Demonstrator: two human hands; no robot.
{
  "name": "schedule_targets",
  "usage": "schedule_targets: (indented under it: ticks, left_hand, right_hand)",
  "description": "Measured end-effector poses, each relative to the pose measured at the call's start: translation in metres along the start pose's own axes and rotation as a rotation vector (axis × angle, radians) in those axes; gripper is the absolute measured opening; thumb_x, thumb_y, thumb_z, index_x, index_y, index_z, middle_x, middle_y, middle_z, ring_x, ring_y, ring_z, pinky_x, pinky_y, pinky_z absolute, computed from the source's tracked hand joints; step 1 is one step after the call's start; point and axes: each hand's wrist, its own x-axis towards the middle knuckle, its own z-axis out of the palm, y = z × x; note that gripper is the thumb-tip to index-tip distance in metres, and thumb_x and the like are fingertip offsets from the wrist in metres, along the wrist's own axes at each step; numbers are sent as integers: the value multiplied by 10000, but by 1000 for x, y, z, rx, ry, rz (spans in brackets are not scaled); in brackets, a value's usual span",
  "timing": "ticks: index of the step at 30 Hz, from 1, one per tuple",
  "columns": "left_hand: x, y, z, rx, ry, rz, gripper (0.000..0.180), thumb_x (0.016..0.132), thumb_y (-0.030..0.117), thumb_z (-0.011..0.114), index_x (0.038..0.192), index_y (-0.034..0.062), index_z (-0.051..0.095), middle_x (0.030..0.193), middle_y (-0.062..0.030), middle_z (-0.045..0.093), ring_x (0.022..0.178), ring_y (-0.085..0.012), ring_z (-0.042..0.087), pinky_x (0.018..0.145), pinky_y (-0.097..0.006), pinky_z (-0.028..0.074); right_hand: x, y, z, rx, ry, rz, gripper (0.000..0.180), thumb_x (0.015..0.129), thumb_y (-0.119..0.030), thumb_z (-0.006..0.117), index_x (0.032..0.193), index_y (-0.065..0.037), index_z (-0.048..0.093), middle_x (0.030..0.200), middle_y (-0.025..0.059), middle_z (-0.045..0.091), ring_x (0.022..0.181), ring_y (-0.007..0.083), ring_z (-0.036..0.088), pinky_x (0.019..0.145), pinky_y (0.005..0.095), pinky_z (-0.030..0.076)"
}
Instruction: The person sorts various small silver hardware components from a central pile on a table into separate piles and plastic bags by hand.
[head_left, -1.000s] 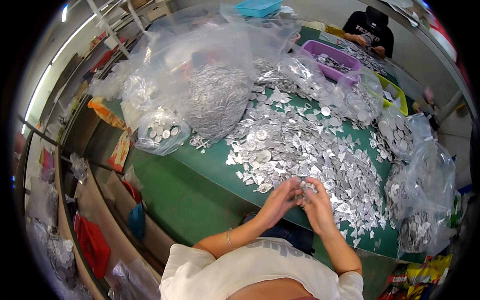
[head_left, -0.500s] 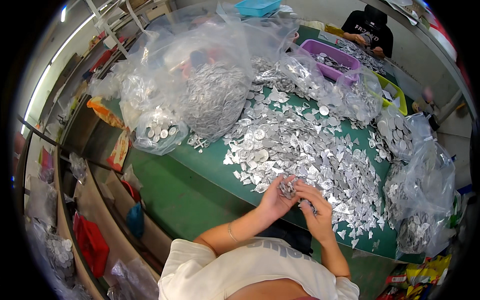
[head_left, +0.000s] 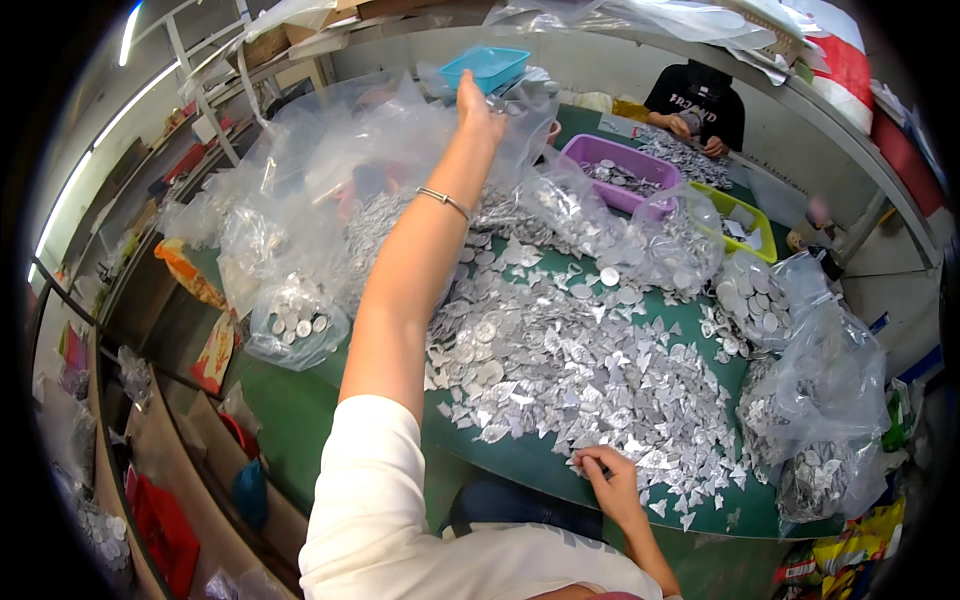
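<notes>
Presently, from my remote station, I record the contents of the head view from left to right. At the far left I note brown shelving (head_left: 180, 475), with a red bag (head_left: 165, 535) at its lower part. Next, at the green table's left end, sits a small clear bag (head_left: 297, 320) containing round, silver-coloured discs. Behind it I find a large, puffed-up clear bag (head_left: 335, 165), partly hidden by the person's left forearm.

That arm is extended far across the table, a bracelet at the wrist. The left hand (head_left: 482, 118) is at the back, just beside a blue tray (head_left: 503, 77) as seen from my camera; I cannot tell whether they touch. Something greyish shows beside its fingers, but I cannot confirm what, if anything, it grips.

Centrally, the loose silver-coloured pieces (head_left: 570, 365) lie in a broad, flat heap on the green table (head_left: 515, 458). At the near edge of this heap I locate the right hand (head_left: 612, 480), fingers curled, tips at the pieces; whether a piece is pinched there I cannot determine.

Further right and back, I log a purple basket (head_left: 603, 191), a co-worker (head_left: 690, 95) in a black top, and a yellow-green tray (head_left: 766, 243). Clear bags of silver-coloured pieces (head_left: 815, 480) stand at the right end.
</notes>
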Motion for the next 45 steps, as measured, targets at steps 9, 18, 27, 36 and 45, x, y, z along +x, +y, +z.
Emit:
schedule_targets:
  ticks: [9,18,27,36,45]
  left_hand:
    - [-80,-23,-22,374,-128,299,321,876,149,510,1126,-51,488,1133,-130,511,1068,-249,506,873,-373,419]
    - [-279,-59,-143,1588,-920,124,426,802,110,622,1207,80,494,1305,-130,426,1249,-338,358,1031,-437,282]
    - [-311,-88,-183,1714,-739,259,344,789,-8,562,1128,49,546,1225,-112,523,1220,-334,402,1035,-507,255]
    - [-256,-93,-179,1546,-746,378,339,738,-65,537,1069,4,556,1112,-156,555,1108,-337,481,971,-449,347]
    - [-230,-117,-170,1618,-810,351,348,695,-33,623,1035,31,582,998,-122,545,997,-307,507,893,-400,377]
  right_hand:
    - [-2,19,-24,43,184,94,122,860,-37,522,871,32,621,812,74,623,743,132,568,686,251,444]
    - [20,-1,-28,-530,239,-183,298,729,-13,623,1023,8,579,1030,148,562,1001,306,498,868,372,394]
    - [110,21,-1,-791,159,-444,225,709,-37,645,923,-13,579,1017,103,552,1009,294,489,868,414,360]
    - [92,14,-36,619,235,223,181,811,-19,607,983,-32,554,912,39,558,770,90,517,669,233,409]
    - [154,30,-7,-444,109,-71,340,720,-144,701,1015,-23,585,916,144,586,864,262,564,724,338,440]
